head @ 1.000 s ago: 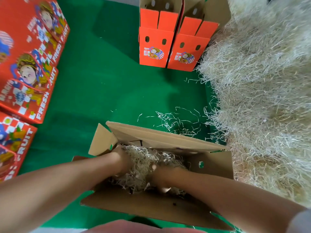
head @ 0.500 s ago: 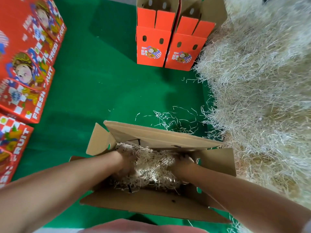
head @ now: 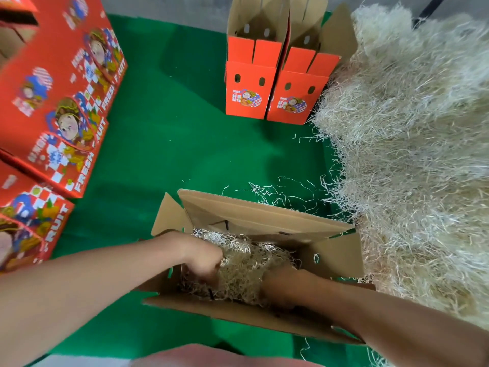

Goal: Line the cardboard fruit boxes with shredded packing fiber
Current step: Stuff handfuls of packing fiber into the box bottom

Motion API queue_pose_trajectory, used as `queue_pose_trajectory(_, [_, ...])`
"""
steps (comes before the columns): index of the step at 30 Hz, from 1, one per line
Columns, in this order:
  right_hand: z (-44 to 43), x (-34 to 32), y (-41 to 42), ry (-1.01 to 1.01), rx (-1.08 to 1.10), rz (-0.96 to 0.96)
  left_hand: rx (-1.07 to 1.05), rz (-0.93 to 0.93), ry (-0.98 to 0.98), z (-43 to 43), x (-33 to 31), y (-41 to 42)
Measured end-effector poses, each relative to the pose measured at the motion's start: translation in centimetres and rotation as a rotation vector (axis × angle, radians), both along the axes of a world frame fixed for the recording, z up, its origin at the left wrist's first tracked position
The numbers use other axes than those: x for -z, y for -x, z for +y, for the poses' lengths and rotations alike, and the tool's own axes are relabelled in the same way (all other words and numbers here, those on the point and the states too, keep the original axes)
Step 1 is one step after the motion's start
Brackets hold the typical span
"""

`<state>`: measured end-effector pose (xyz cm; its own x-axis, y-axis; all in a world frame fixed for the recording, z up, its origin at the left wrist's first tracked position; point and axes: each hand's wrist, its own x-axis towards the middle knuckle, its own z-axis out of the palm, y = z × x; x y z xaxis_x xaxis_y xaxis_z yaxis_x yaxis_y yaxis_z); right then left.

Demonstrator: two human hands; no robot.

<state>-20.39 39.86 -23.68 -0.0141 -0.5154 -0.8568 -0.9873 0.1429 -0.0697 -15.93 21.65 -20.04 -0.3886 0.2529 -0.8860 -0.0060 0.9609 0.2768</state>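
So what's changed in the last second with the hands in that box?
The right hand slid from the middle of the box toward its right end, then back toward the near wall. The left hand barely shifted. Both stay pushed into the fiber; box and big pile unchanged.

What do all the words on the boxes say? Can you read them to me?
"FRESH FRUIT": white letters along the edge of the big red box on the left.
"FRUIT": on the lower red box; the rest is cut off.
Round labels on the two upright orange boxes: too blurred to read.
Open brown box: no words show.
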Motion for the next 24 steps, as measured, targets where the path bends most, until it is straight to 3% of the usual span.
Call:
queue_pose_trajectory(4, [-0.5, -1.5, -0.8, 0.219, 0.156, -0.065, 0.018, -0.134, 0.012, 0.9, -1.2, -1.1])
queue_pose_trajectory(7, [-1.4, -2.0, -1.2, 0.271, 0.406, -0.306, 0.002, -0.103, 0.003, 1.1, -2.0, -1.3])
queue_pose_trajectory(10, [-2.8, -2.6, -1.6, 0.285, 0.411, -0.464, -0.017, -0.040, -0.034, 0.6, -2.6, -1.5])
queue_pose_trajectory(14, [-3.5, -3.2, -2.0, 0.391, 0.454, -0.439, -0.162, 0.011, -0.075, 0.7, -3.0, -2.5])
queue_pose_trajectory(19, [-3.5, -3.9, -0.4, 0.593, 0.777, -0.264, -0.417, 0.254, -0.096, -0.5, -4.2, -1.1])
queue_pose_trajectory(21, [-2.7, -3.6, 0.7, 0.519, 0.626, -0.029, -0.351, 0.350, -0.020, -1.0, -4.5, -0.6])
queue_pose_trajectory(24, [-1.3, -2.5, 0.5, 0.090, 0.186, 0.115, -0.179, 0.342, 0.107, -0.9, -4.1, -0.6])
